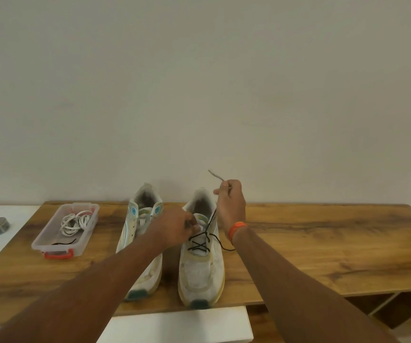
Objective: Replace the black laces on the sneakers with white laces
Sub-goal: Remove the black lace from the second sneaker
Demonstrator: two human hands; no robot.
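- Fingers of the right hand (230,203) pinch one end of the black lace (210,225), raised above the heel of the right sneaker (202,248); the lace tip pokes up past the knuckles, blurred.
- Left hand (178,230) rests on the same sneaker's tongue, fingers curled at the upper eyelets, pinching at the lace there.
- Black lace runs taut from the raised hand down to the eyelets, still crossed through the lower rows; its other end trails over the shoe's right side onto the wooden table (323,243).
- Orange band (236,230) circles the right wrist.
- Left sneaker (138,233) stands just beside, with no lace showing.
- Clear plastic box (51,240) to the left holds coiled white laces (74,222) and a black lace piece.
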